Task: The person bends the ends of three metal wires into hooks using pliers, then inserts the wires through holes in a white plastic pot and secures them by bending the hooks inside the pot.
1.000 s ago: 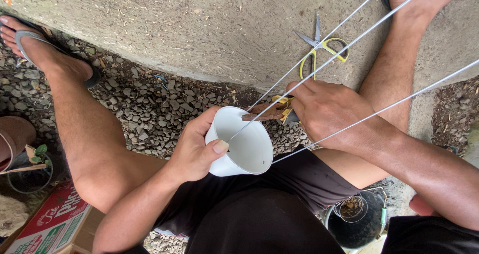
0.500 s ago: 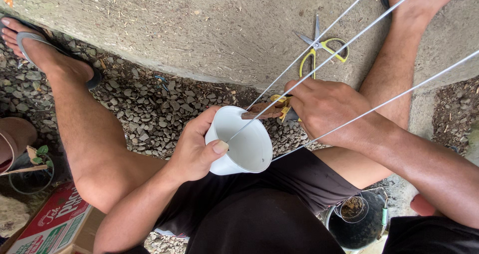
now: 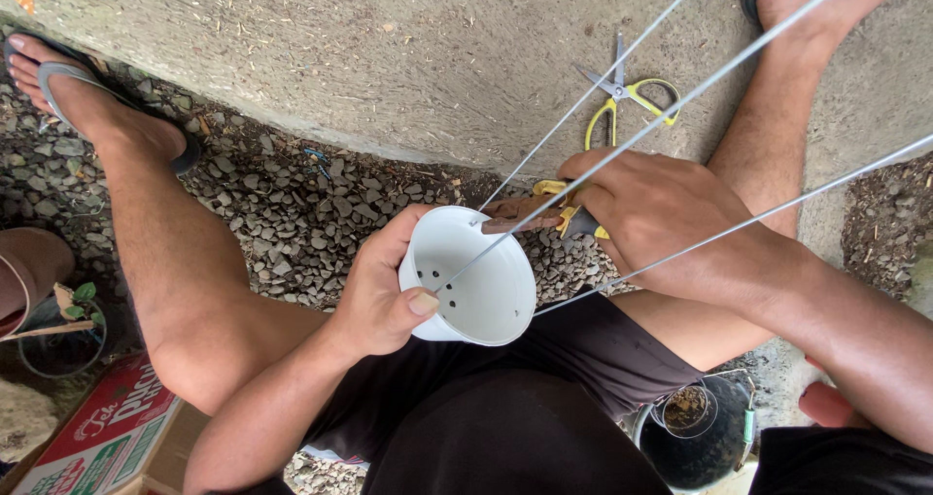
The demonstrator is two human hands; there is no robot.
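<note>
Fingers (image 3: 413, 304) of our left hand (image 3: 374, 296) were curled tight around the rim of the white pot (image 3: 471, 279), thumb inside, holding it tilted over our lap with its drainage holes showing. Just to its right, our right hand (image 3: 661, 218) was clenched on yellow-handled pliers (image 3: 554, 213), whose nose met the rim where one of three taut wires (image 3: 680, 102) arrives. We judged ourselves mid-way through fastening a wire to the rim; a steady pot and firm squeeze seemed needed.

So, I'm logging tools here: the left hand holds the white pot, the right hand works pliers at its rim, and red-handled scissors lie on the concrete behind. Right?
Not quite: the scissors have yellow handles, not red, as the head view shows. The rest stands: left hand on the white pot, right hand with pliers at its rim.
</note>
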